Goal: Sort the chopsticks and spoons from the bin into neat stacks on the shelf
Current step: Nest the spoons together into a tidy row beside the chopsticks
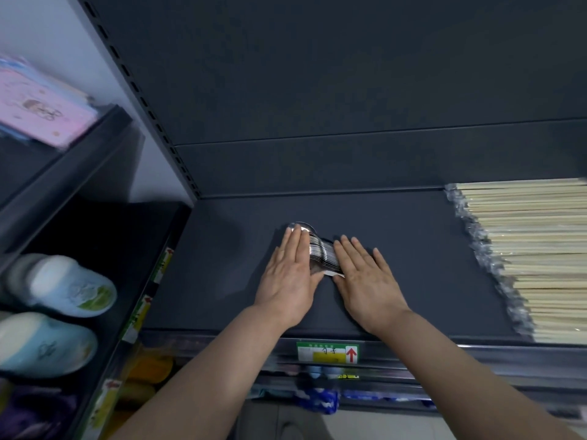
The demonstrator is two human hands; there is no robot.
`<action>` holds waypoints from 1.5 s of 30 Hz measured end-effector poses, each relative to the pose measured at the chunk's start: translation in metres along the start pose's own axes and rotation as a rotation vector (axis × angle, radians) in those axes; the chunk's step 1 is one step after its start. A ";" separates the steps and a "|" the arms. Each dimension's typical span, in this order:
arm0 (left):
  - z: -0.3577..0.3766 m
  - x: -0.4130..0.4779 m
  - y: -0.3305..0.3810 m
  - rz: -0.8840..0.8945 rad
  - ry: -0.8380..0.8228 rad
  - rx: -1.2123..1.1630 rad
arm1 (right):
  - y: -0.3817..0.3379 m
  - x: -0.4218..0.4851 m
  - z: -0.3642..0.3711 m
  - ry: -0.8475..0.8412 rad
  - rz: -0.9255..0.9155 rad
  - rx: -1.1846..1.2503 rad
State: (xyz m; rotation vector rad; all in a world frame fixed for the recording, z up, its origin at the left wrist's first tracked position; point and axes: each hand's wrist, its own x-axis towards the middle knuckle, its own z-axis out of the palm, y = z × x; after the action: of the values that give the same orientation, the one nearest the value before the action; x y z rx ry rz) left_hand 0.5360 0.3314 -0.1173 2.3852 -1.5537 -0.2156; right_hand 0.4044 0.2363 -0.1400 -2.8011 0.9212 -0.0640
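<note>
Spoons (320, 255), shiny metal ones nested into a short row, lie on the dark shelf (222, 268) a little left of its middle, well apart from the chopsticks (533, 249), which fill the right end in plastic-wrapped bundles stacked flat. The left hand (290, 281) and the right hand (365, 284) stand on either side of the row, palms facing one another. Their fingers (293, 239) are straight and close together, laid flat against the spoons' flanks rather than curled round anything; neither hand grips a thing. A white slip shows at the near end of the row, between the thumbs.

By my reading, this is the tidying step: the row is being squared up from both sides so that the spoons sit in line. A price tag (327, 352) with a red arrow is fixed to the shelf's front edge just below them. The bin is not in view, so how much is left to sort cannot be told.

The next move probably calls for even pressure from both palms, so that the nested bowls slide together without fanning or tipping, and then for a clean release straight outward, so the row is not dragged askew.
</note>
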 end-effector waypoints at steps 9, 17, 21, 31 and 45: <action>0.000 0.025 -0.009 0.007 -0.012 0.019 | 0.005 0.029 -0.001 0.013 0.011 -0.031; -0.004 0.045 -0.010 -0.036 -0.054 0.041 | 0.011 0.045 -0.014 -0.064 0.019 -0.035; -0.008 0.040 -0.009 -0.058 -0.089 0.003 | 0.013 0.038 -0.012 -0.068 -0.015 -0.024; -0.006 0.028 -0.007 -0.068 -0.099 -0.011 | 0.018 0.032 -0.014 -0.043 -0.093 -0.005; -0.007 0.015 -0.004 -0.106 -0.131 0.027 | 0.023 0.027 -0.015 -0.073 -0.163 0.007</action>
State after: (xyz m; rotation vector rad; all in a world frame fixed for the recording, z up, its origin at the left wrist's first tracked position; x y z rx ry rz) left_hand 0.5476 0.3203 -0.1110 2.5229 -1.4940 -0.3826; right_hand 0.4116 0.1999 -0.1306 -2.8455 0.6747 0.0124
